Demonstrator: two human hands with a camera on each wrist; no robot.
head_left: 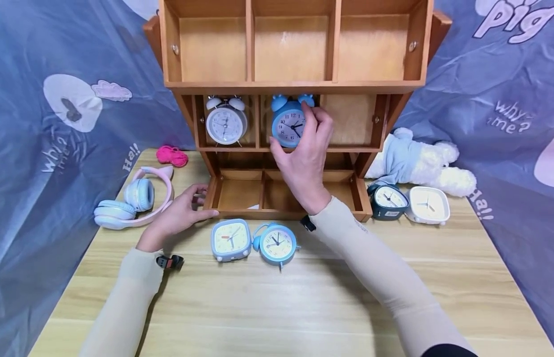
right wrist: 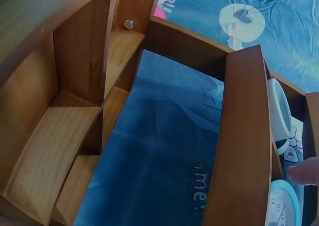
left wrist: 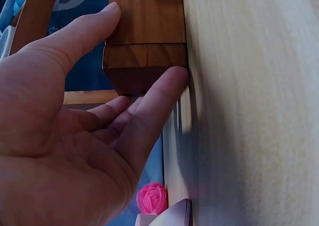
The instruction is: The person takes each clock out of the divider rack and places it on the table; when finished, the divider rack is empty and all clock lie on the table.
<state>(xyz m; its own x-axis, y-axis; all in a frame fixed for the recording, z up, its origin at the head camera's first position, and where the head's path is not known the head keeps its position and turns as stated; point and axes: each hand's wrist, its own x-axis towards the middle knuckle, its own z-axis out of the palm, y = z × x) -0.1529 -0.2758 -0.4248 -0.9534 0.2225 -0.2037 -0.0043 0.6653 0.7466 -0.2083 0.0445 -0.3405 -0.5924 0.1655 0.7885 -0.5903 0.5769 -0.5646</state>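
My right hand (head_left: 303,153) holds a blue twin-bell alarm clock (head_left: 287,130) in the middle compartment of the wooden rack's (head_left: 294,88) middle tier. Its thumb is at the clock's lower left, its index finger near the right bell. In the right wrist view only a fingertip (right wrist: 305,172) shows, beside the clock's pale blue rim (right wrist: 295,198). At the bottom tier's left end, my left hand (head_left: 180,210) grips the front corner (left wrist: 144,56), thumb on one face and fingers against the end. A white twin-bell clock (head_left: 225,125) stands in the compartment to the left.
On the table before the rack are a blue square clock (head_left: 231,240) and a light-blue round clock (head_left: 277,244). Headphones (head_left: 140,198) and pink yarn (head_left: 171,155) lie left. A dark clock (head_left: 390,201), a white clock (head_left: 428,205) and a plush toy (head_left: 419,158) are right.
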